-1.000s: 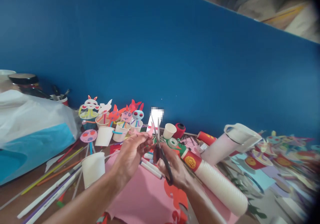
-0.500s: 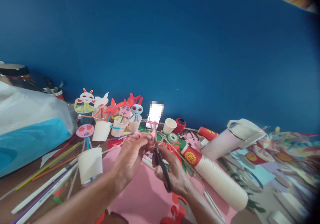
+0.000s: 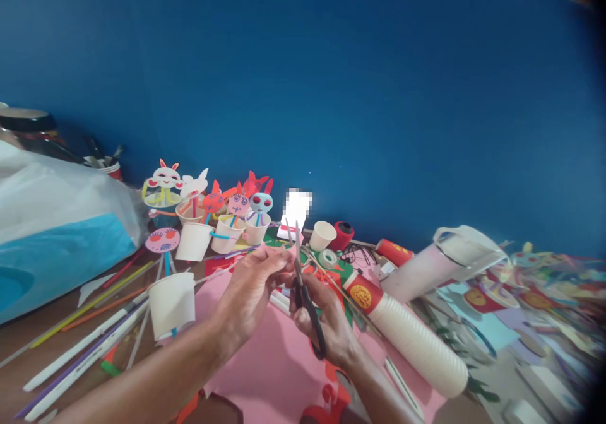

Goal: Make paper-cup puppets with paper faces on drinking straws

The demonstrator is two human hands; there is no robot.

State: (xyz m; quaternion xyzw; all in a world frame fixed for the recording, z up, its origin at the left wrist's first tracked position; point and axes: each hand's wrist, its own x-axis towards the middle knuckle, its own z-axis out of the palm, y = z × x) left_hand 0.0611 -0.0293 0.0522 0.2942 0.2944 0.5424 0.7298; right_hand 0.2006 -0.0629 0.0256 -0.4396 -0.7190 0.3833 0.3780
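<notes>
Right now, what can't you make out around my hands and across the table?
All in the head view:
Left hand: fingers mostly hide what it pinches.
Scissors: one handle loop, mostly covered by the right hand.
Bright white object: glare and pixelation hide details.
Dark-lidded jar: cut off by left edge, lower part behind the bag.
Far-right crafts: blurred.

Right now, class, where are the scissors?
In the head view, the scissors are below centre, in the right hand, left of the stacked cups.

No readable text; round gold emblem (image 3: 362, 296) on red cup (image 3: 375, 305), end of white cup stack (image 3: 421, 350).
</notes>
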